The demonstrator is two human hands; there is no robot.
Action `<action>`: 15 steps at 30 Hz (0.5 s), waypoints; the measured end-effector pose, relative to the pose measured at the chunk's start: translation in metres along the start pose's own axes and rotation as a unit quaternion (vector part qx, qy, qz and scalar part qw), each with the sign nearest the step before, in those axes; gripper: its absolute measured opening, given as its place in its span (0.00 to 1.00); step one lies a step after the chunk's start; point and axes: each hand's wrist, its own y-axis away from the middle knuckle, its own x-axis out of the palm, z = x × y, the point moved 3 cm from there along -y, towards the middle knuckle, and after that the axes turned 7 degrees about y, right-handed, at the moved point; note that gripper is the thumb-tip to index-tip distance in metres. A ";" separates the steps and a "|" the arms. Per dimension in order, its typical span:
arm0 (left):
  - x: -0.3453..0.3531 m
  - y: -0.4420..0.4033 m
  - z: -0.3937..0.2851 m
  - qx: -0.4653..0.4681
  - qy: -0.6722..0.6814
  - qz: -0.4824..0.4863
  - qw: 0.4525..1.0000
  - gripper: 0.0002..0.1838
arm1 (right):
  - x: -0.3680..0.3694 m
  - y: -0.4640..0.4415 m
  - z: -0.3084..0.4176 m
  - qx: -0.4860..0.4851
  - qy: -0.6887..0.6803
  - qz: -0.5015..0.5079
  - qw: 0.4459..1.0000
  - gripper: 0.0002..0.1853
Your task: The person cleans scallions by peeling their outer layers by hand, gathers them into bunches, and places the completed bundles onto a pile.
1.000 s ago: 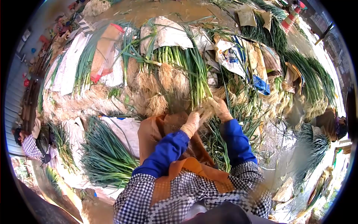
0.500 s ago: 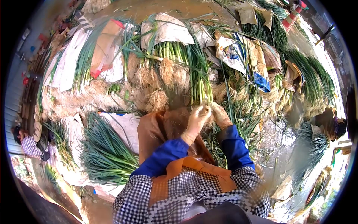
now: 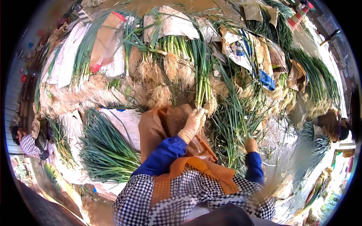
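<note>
At the left, a leafy green heap (image 3: 103, 150) is lying beside a pale sheet (image 3: 122, 122); next, a brown cover (image 3: 154, 130) is spreading over the lap, with a bushy root clump (image 3: 160, 97) sitting just above its edge; in the middle, the left hand (image 3: 193, 122) is holding, in a narrow grasp, the root end of a bundle of green onions (image 3: 203, 86), whose leaves are pointing away from the body and whose roots (image 3: 212, 105) are showing beside the fingers; a good hold here is probably gathering the pale bases level, firmly enough that no stalk is slipping, lightly enough that none is bruising; farther right, loose leaves (image 3: 230, 128) are lying tangled between the hands, and keeping them clear of the bundle is likely making a tidier handful; the right hand (image 3: 251, 145) is resting low beside them, well apart from the bundle, its fingers hidden, so I cannot tell whether it is gripping anything; shiny ground (image 3: 281, 141) is gleaming beyond.
</note>
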 end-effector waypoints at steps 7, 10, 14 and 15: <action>0.011 0.010 0.008 -0.019 0.064 0.026 0.997 0.12 | -0.181 0.028 0.156 -0.219 -0.333 -0.219 0.891 0.25; 0.020 0.024 0.004 -0.059 0.005 0.003 0.998 0.13 | -0.199 -0.053 0.216 -0.250 -0.531 -0.235 0.775 0.25; -0.025 -0.005 0.018 0.133 -0.150 -0.123 0.972 0.15 | -0.194 -0.045 0.216 -0.219 -0.663 -0.073 0.712 0.17; -0.023 0.001 0.008 0.107 -0.091 -0.082 0.987 0.15 | -0.178 -0.042 0.202 -0.121 -0.776 -0.092 0.612 0.14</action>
